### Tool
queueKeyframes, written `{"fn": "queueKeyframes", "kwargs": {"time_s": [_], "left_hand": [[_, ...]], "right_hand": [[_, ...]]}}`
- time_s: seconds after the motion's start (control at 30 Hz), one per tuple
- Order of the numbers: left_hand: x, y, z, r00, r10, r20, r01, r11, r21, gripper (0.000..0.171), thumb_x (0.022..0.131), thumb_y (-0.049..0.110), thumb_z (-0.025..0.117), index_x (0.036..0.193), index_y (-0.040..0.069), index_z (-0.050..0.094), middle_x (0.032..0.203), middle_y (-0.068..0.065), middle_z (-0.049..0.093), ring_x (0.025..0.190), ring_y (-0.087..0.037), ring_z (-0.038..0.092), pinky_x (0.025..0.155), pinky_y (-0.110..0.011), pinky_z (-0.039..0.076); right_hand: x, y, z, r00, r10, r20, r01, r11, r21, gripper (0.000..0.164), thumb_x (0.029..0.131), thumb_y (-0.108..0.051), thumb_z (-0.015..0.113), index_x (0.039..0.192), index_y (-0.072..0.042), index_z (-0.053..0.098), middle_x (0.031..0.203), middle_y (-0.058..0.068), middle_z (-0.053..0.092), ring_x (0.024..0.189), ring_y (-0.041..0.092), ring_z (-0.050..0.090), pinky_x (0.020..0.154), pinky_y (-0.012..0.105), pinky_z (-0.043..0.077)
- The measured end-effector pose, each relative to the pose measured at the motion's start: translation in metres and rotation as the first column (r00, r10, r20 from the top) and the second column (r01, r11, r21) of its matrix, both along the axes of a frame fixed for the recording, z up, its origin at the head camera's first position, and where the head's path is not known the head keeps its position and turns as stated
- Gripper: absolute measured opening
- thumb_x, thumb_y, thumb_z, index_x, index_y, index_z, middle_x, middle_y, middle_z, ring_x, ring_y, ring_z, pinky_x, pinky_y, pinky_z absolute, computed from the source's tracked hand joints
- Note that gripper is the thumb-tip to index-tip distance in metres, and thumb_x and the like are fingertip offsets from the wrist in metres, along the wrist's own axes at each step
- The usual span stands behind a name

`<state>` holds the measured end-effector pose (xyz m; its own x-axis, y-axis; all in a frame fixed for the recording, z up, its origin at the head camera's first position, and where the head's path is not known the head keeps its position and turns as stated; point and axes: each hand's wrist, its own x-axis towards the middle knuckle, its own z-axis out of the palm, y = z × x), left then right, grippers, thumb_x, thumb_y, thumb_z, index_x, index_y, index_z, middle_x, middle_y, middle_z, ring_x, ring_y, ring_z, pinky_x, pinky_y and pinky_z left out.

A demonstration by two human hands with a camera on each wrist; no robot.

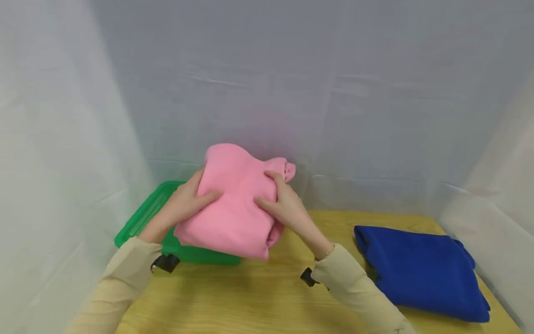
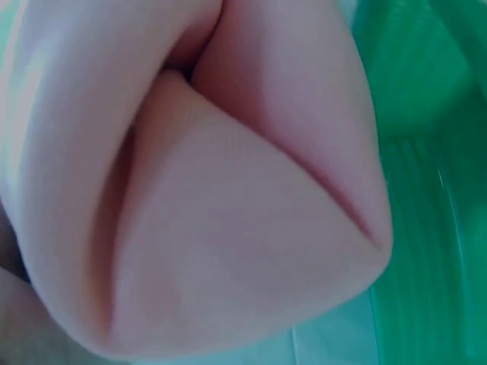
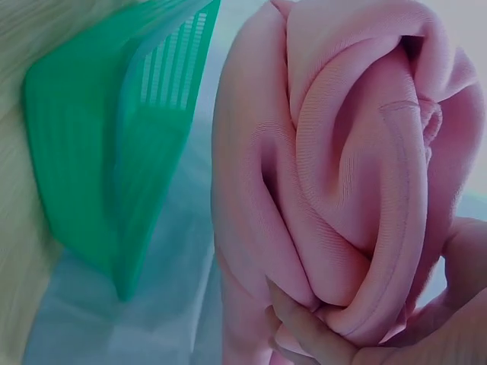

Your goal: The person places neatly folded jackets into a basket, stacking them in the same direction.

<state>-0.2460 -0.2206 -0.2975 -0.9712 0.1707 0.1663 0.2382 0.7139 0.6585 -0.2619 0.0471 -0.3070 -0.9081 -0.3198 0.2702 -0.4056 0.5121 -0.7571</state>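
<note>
A folded pink garment [image 1: 238, 199] of thick knit cloth is held up between both hands, tilted, over the right part of a green plastic basket [image 1: 200, 255]. My left hand [image 1: 185, 199] grips its left side, thumb across the front face and the other fingers hidden behind. On the opposite side my right hand [image 1: 283, 202] grips the cloth, with thumb and forefinger showing on the front. The right wrist view shows layered folds of the garment [image 3: 335, 167] and fingers [image 3: 304, 327] tucked under its edge. In the left wrist view the folded end [image 2: 228, 228] fills most of the picture.
A folded blue garment [image 1: 421, 269] lies on the right side of the yellow wooden table [image 1: 250, 301]. White sheeting [image 1: 267, 93] hangs behind the table and down both sides. The basket stands at the back left, close to the sheeting.
</note>
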Motion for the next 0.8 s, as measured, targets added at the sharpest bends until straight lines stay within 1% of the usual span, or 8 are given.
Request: {"fn": "queueKeyframes", "kwargs": {"time_s": [0.13, 0.3, 0.37, 0.43, 0.53, 0.63, 0.73, 0.8], "left_hand": [[-0.004, -0.023, 0.004, 1.000, -0.024, 0.003, 0.024, 1.000, -0.017, 0.088, 0.100, 0.050, 0.058, 0.164, 0.012, 0.012, 0.153, -0.026, 0.042, 0.127, -0.046, 0.054, 0.100, -0.060, 0.045], [-0.013, -0.054, 0.002, 0.998, -0.067, -0.017, 0.067, 0.998, 0.001, 0.083, 0.100, 0.041, 0.061, 0.163, 0.009, 0.016, 0.154, -0.027, 0.040, 0.134, -0.047, 0.047, 0.104, -0.063, 0.041], [-0.015, -0.064, 0.001, 0.996, -0.090, -0.009, 0.090, 0.996, 0.018, 0.082, 0.101, 0.037, 0.061, 0.163, 0.008, 0.017, 0.154, -0.027, 0.040, 0.134, -0.045, 0.046, 0.105, -0.063, 0.040], [-0.017, -0.073, -0.001, 0.994, -0.108, -0.001, 0.108, 0.994, 0.012, 0.081, 0.101, 0.035, 0.061, 0.163, 0.007, 0.017, 0.155, -0.027, 0.039, 0.135, -0.045, 0.046, 0.105, -0.062, 0.040], [-0.018, -0.084, -0.008, 0.992, -0.122, 0.039, 0.122, 0.993, 0.001, 0.079, 0.101, 0.035, 0.061, 0.162, 0.007, 0.020, 0.153, -0.026, 0.042, 0.132, -0.043, 0.050, 0.103, -0.060, 0.043], [-0.020, -0.091, -0.018, 0.989, -0.126, 0.078, 0.126, 0.992, 0.002, 0.075, 0.102, 0.035, 0.061, 0.160, 0.005, 0.025, 0.149, -0.025, 0.047, 0.127, -0.041, 0.054, 0.100, -0.057, 0.046], [-0.023, -0.096, -0.030, 0.986, -0.112, 0.122, 0.110, 0.994, 0.027, 0.076, 0.102, 0.037, 0.061, 0.160, 0.005, 0.025, 0.150, -0.026, 0.045, 0.129, -0.042, 0.052, 0.102, -0.057, 0.044], [-0.026, -0.100, -0.040, 0.984, -0.091, 0.150, 0.089, 0.996, 0.019, 0.080, 0.101, 0.040, 0.061, 0.161, 0.005, 0.022, 0.152, -0.027, 0.042, 0.131, -0.044, 0.050, 0.103, -0.059, 0.043]], "right_hand": [[-0.007, -0.021, -0.004, 0.999, 0.034, 0.030, -0.033, 0.999, -0.044, 0.071, 0.095, -0.035, 0.071, 0.155, -0.020, 0.036, 0.142, 0.019, 0.056, 0.122, 0.035, 0.060, 0.101, 0.051, 0.049], [-0.011, -0.048, -0.012, 0.995, 0.076, 0.071, -0.068, 0.992, -0.110, 0.072, 0.095, -0.034, 0.070, 0.156, -0.017, 0.036, 0.143, 0.020, 0.055, 0.124, 0.034, 0.059, 0.102, 0.049, 0.049], [-0.013, -0.059, -0.017, 0.993, 0.082, 0.084, -0.070, 0.988, -0.137, 0.072, 0.095, -0.034, 0.071, 0.156, -0.015, 0.036, 0.143, 0.020, 0.055, 0.125, 0.034, 0.059, 0.103, 0.049, 0.048], [-0.013, -0.068, -0.024, 0.991, 0.082, 0.104, -0.064, 0.985, -0.160, 0.073, 0.094, -0.033, 0.071, 0.156, -0.014, 0.037, 0.141, 0.020, 0.056, 0.124, 0.034, 0.059, 0.104, 0.048, 0.047], [-0.014, -0.079, -0.035, 0.984, 0.089, 0.153, -0.059, 0.980, -0.189, 0.073, 0.094, -0.033, 0.072, 0.155, -0.012, 0.038, 0.140, 0.020, 0.058, 0.123, 0.033, 0.060, 0.104, 0.047, 0.048], [-0.016, -0.084, -0.048, 0.978, 0.093, 0.188, -0.055, 0.979, -0.198, 0.073, 0.093, -0.033, 0.073, 0.154, -0.010, 0.040, 0.139, 0.021, 0.058, 0.123, 0.033, 0.060, 0.104, 0.046, 0.048], [-0.021, -0.089, -0.061, 0.981, 0.073, 0.180, -0.039, 0.982, -0.187, 0.072, 0.092, -0.033, 0.073, 0.153, -0.011, 0.042, 0.139, 0.020, 0.059, 0.123, 0.033, 0.060, 0.103, 0.045, 0.049], [-0.024, -0.091, -0.072, 0.985, 0.055, 0.166, -0.025, 0.984, -0.178, 0.070, 0.092, -0.033, 0.073, 0.152, -0.012, 0.044, 0.138, 0.019, 0.060, 0.122, 0.032, 0.061, 0.102, 0.044, 0.049]]}}
